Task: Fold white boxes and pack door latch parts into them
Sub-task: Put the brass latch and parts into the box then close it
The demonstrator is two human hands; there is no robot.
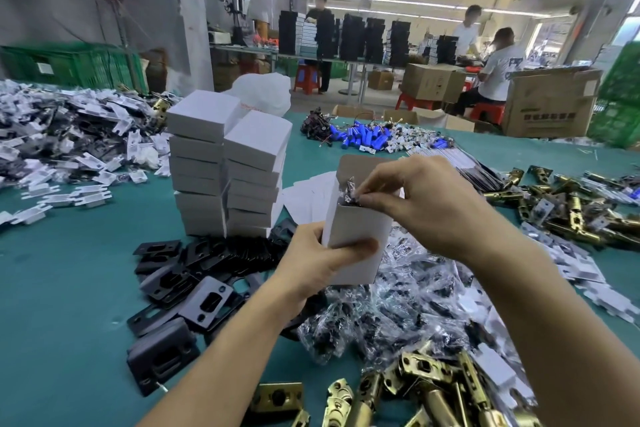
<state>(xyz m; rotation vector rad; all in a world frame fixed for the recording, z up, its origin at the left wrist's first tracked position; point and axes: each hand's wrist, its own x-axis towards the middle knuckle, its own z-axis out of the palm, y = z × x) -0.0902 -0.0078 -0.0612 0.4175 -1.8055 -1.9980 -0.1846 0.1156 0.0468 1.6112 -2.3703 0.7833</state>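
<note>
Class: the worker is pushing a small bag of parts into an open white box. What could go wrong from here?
1. The plastic bag, pinched by the right hand, sits partly above the white box rim; it might snag and block the flap from closing.
2. The left hand grips only the box's lower part, so pushing could buckle the card.
3. The uneven stack of folded boxes just behind could topple if bumped.

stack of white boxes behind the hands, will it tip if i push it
Probably tippy: the stack of white boxes is two tall narrow columns, and the right one sits askew, its top box tilted. They look like thin card, so likely light and sliding easily on the table, though any parts inside would add weight.
</note>
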